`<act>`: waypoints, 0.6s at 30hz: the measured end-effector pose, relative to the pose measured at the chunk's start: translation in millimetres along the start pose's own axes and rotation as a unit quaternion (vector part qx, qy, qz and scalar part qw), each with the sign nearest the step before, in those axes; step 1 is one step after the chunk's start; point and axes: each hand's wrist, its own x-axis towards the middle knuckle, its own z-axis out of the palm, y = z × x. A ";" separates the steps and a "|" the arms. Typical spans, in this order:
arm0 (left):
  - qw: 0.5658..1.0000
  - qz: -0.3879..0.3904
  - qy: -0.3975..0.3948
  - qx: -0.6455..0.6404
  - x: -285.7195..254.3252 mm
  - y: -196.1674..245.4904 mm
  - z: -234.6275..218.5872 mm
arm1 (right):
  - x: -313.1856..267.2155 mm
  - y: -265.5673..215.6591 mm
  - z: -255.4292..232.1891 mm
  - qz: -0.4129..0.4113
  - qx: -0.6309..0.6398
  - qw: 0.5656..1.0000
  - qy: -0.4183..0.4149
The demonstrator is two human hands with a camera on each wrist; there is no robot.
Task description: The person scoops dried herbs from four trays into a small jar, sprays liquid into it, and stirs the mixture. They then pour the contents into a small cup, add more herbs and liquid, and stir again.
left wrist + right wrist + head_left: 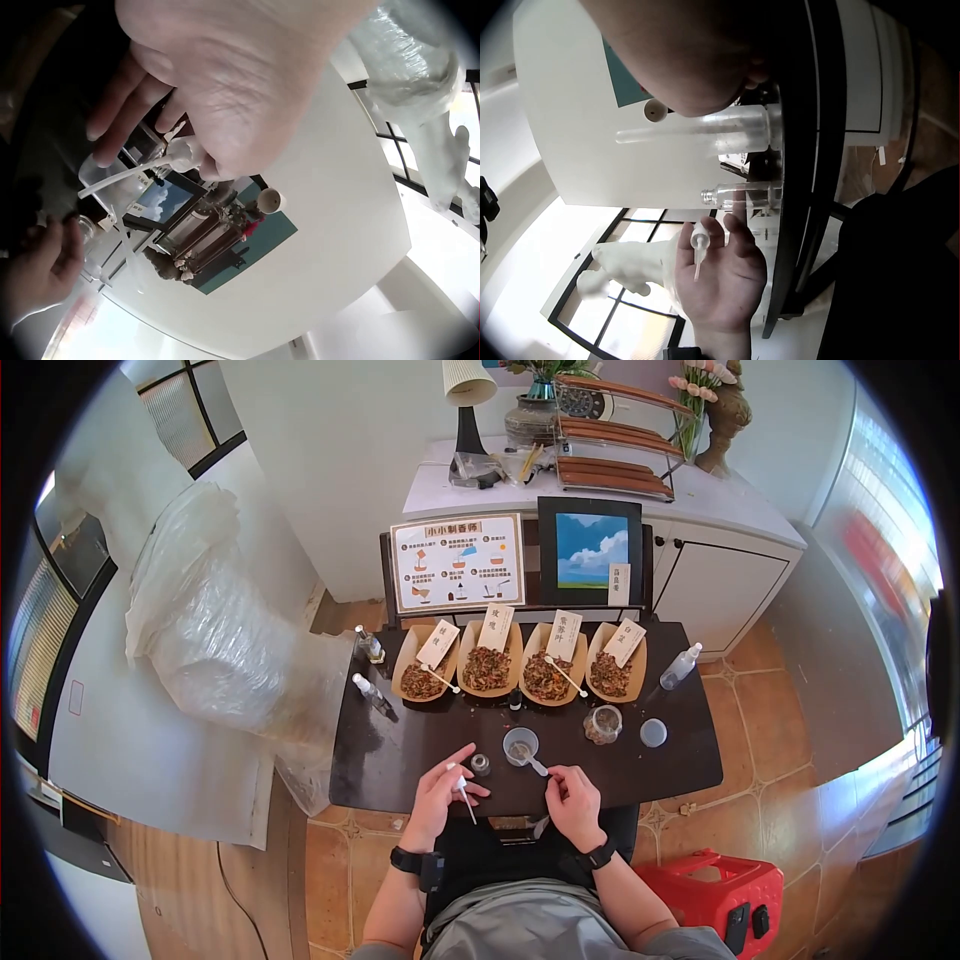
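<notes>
My left hand holds a white spray pump top between its fingers, the thin dip tube pointing away from the palm. Just beyond those fingers stands a small glass bottle, its threaded neck uncapped in the right wrist view. A clear plastic cup sits to the right of the bottle, with a pale stick rising from it. Beside the stick, my right hand rests near the table's front edge, fingers loosely curled and holding nothing visible.
Several paper trays of dried plant bits with labels line the back of the dark table. A glass jar and a white lid stand right. Spray bottles flank the trays; a red stool is on the floor.
</notes>
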 end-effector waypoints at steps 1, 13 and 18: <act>1.000 -0.011 -0.017 -0.012 1.4 -1.4 2.4 | -0.9 0.7 -0.5 0.003 -0.001 1.000 0.001; 0.985 -0.019 -0.111 -0.132 26.7 -23.6 3.4 | 12.3 -22.4 -13.9 0.044 0.051 0.996 -0.058; 0.979 -0.030 -0.120 -0.164 25.2 -22.4 2.6 | 36.1 -50.7 -16.2 -0.004 0.040 0.996 -0.080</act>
